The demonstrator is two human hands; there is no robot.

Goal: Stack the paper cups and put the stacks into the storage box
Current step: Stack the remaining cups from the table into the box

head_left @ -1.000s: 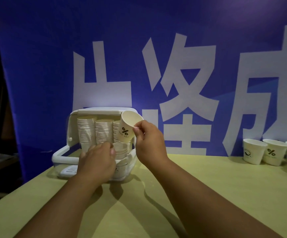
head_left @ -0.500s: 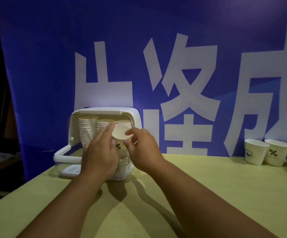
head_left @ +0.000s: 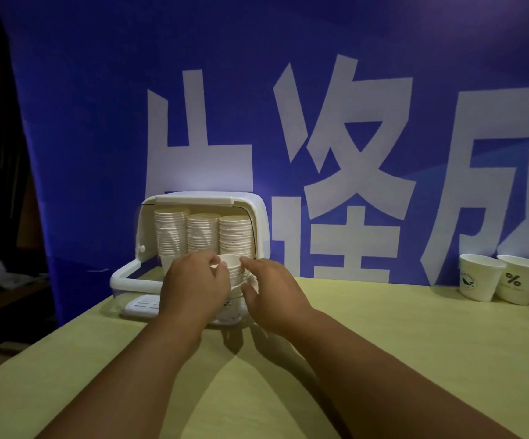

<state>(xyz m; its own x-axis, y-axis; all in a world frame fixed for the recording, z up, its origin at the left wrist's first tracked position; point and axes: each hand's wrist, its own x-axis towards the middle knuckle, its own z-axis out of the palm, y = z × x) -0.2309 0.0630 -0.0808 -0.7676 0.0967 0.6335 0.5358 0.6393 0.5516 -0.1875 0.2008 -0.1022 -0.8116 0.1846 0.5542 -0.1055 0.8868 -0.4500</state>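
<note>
So the short stack of paper cups (head_left: 232,267) is sitting right between my two hands, at the open front of the white storage box (head_left: 204,197). It's just in front of the three tall stacks (head_left: 202,232), which stand side by side further back inside the box. My hands cover the bottom of the short stack, so I can't really tell exactly what it's resting on.

My left hand (head_left: 195,288) has its fingers curled round the left side of that stack up near the top, thumb at the rim, so it's got a proper hold. My right hand (head_left: 275,291) is loose and spread, thumb out, fingertips right at the stack's right edge. Whether they actually touch it is hard to say, but it isn't gripping anything.

The box is on a yellowish-green counter (head_left: 383,343), back against a big blue banner (head_left: 98,122) with huge white characters. Well off to the right, a few loose paper cups (head_left: 480,280) stand upright along the banner. One has a % logo. Lighting's pretty dim.
</note>
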